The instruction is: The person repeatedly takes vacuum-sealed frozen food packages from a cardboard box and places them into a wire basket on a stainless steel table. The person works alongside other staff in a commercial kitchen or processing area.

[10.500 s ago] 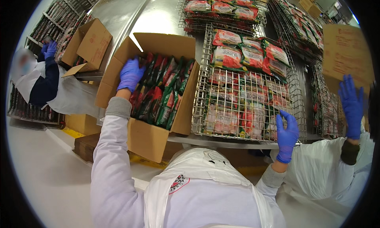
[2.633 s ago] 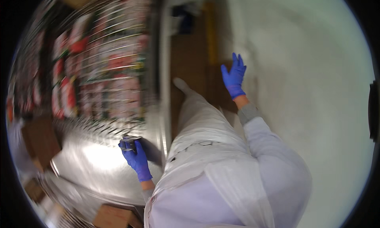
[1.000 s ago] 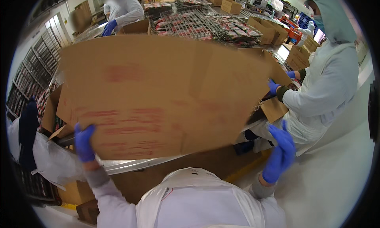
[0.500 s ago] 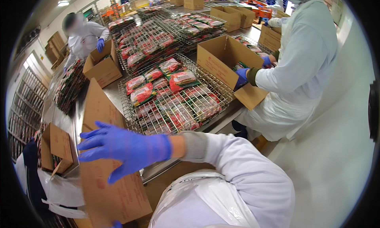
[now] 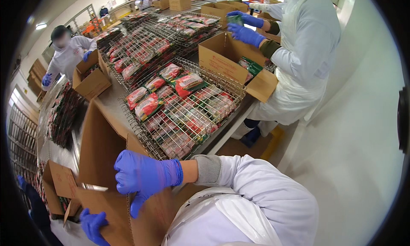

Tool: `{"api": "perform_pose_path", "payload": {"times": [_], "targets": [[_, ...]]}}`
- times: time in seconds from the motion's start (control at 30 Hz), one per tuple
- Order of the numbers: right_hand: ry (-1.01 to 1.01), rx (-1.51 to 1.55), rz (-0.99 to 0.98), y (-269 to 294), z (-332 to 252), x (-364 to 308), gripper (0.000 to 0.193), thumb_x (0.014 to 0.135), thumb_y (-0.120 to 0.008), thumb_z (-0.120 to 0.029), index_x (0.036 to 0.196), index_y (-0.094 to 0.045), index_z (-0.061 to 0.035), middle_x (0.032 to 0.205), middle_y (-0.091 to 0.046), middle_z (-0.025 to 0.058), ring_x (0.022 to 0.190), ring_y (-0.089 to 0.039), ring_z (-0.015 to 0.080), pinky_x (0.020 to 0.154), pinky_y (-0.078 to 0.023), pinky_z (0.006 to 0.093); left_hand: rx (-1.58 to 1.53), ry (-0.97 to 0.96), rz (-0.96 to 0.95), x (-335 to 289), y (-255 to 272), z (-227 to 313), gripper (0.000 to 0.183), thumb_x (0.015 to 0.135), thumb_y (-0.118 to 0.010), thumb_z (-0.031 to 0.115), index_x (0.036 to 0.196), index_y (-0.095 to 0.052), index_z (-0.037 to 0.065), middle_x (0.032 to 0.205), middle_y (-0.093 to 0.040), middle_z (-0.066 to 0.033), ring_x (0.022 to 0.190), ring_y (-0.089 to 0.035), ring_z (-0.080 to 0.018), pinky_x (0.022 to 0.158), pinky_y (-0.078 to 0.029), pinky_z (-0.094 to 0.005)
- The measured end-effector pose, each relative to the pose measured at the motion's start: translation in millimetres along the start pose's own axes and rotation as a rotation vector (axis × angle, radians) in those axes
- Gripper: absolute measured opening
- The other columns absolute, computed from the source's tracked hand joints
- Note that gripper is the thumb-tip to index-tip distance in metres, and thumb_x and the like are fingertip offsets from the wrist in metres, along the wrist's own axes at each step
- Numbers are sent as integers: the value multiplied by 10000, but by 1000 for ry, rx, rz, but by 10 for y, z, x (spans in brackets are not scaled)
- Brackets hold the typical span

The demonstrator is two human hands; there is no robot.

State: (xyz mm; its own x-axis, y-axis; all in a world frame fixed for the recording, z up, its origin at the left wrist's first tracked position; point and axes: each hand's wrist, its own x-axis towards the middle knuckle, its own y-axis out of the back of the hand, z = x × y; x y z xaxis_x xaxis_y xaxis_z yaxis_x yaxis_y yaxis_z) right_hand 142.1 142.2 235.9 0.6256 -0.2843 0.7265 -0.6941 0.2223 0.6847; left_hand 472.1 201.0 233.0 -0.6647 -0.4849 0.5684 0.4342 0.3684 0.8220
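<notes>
Both gloves are on the brown corrugated cardboard box (image 5: 100, 150), lower left, its top open, beside the shiny steel table (image 5: 113, 103). The right hand (image 5: 145, 175), in a thin blue glove, comes across the body with fingers curled and thumb pointing down at the box's corner; whether it pinches the cardboard, I cannot tell. Low down, the blue-gloved left hand (image 5: 93, 225) sits at the left edge of a flap, fingers bent, its grip partly hidden, so no call there either.

That right hand blocks part of the box from view. Just beyond, crowding the box, is a silvery wire-mesh rack (image 5: 237, 87) with at least five red-and-green plastic packets (image 5: 148, 106) on top and more under the wires.

Three more open brown cartons nearby: one at lower left (image 5: 64, 179), one at upper left (image 5: 92, 85), one past the rack (image 5: 218, 60). Two co-workers stand out: a white-coated person at right (image 5: 305, 49), two blue gloves up, a green packet (image 5: 235, 19) in one, and a hooded person (image 5: 68, 53) far left. One navy sleeve (image 5: 38, 207) shows at the lower-left rim.
</notes>
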Motion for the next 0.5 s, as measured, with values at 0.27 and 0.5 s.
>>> {"api": "perform_pose_path", "payload": {"times": [0.27, 0.5], "targets": [[-23, -33, 21, -402, -206, 203, 660, 656, -507, -790, 583, -498, -134, 591, -411, 45, 609, -444, 233, 604, -336, 376, 159, 53, -425, 1230, -617, 111, 218, 824, -584, 125, 1035, -619, 80, 980, -613, -163, 948, -576, -282, 921, -440, -406], [-18, 7, 36, -466, -148, 236, 664, 674, -503, -784, 573, -512, -128, 586, -428, 49, 607, -453, 235, 597, -346, 385, -5, 79, -7, 1844, -951, -250, 264, 885, -546, 133, 1131, -600, 53, 1100, -597, -178, 1094, -538, -336, 986, -395, -433]]}}
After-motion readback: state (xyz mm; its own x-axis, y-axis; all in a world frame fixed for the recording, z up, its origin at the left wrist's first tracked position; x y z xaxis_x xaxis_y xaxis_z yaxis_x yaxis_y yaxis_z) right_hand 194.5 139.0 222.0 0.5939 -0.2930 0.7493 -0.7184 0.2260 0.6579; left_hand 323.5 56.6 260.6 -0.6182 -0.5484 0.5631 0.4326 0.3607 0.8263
